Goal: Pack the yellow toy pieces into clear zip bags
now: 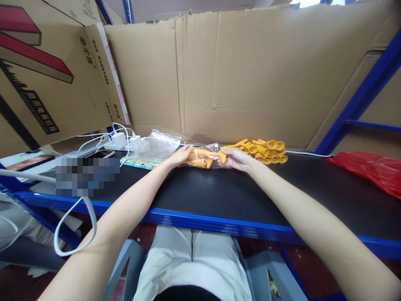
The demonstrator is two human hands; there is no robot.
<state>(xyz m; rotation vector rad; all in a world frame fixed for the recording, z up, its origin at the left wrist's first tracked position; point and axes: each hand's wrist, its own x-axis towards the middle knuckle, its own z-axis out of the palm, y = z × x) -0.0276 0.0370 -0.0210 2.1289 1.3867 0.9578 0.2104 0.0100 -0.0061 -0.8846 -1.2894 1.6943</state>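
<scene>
Two hands close on one clear bag (203, 158) of orange parts lying across the bench (219, 192): left hand (180, 156) at its left end, right hand (236, 159) at its right. The loose pile (266, 150) sits just beside the right grip.

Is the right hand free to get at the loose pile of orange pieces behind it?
Probably yes: the right hand lies right beside the orange pile with nothing between, though it is holding the clear bag of orange pieces with the left hand.

Black bench (219, 196) bears yellow parts (267, 151), clear bags (156, 146), red bag (372, 167).
</scene>
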